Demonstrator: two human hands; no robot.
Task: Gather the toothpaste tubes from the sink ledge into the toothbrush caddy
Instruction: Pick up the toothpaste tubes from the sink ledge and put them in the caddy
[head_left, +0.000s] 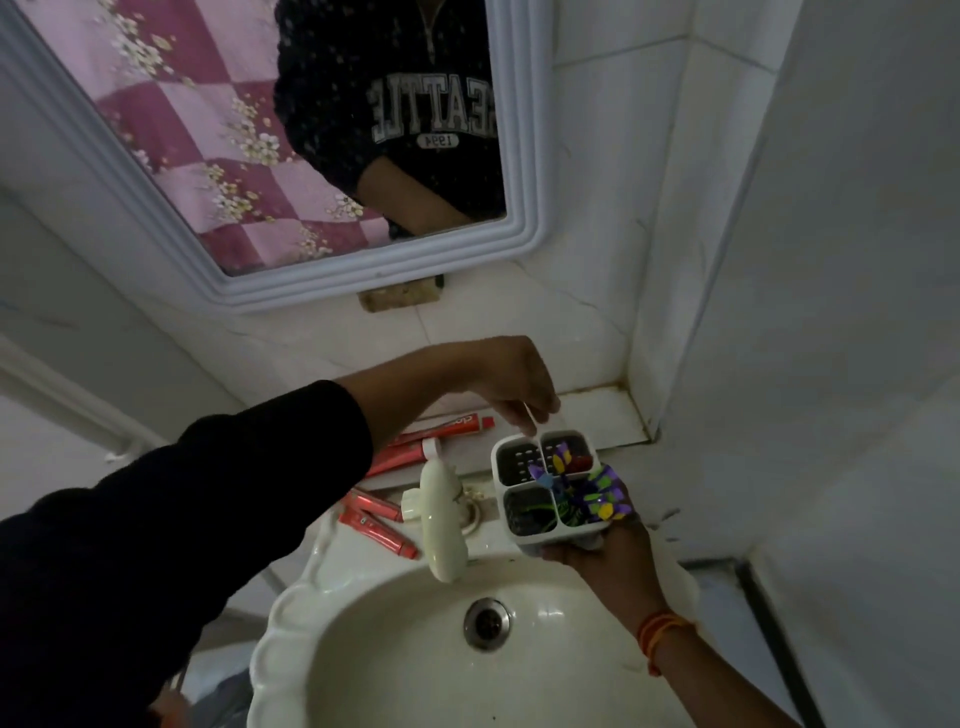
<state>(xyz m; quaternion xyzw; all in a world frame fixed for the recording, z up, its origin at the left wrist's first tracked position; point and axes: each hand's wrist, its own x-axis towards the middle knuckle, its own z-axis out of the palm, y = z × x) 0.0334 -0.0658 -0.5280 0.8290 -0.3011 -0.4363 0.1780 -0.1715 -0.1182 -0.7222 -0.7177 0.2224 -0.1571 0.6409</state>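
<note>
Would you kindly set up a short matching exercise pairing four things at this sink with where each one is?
Things:
1. caddy
2. red toothpaste tubes
3. left hand
4. drain

Places:
a. bottom of the basin
b. on the ledge left of the tap
c. above the caddy's far rim, pinching a thin white stick
d. held up from below by the right hand

Pairs: 1-d, 2-b, 3-c, 4-a

Red toothpaste tubes (415, 441) flat on ledge; white four-compartment caddy (545, 488) lifted.

left arm in a dark sleeve reaches across, its grip (511, 387) palm-down, fingertips (535, 415) pinched together. right grip (605, 553) is palm-up, fingers curled, forearm bare with an orange band at the wrist.
</note>
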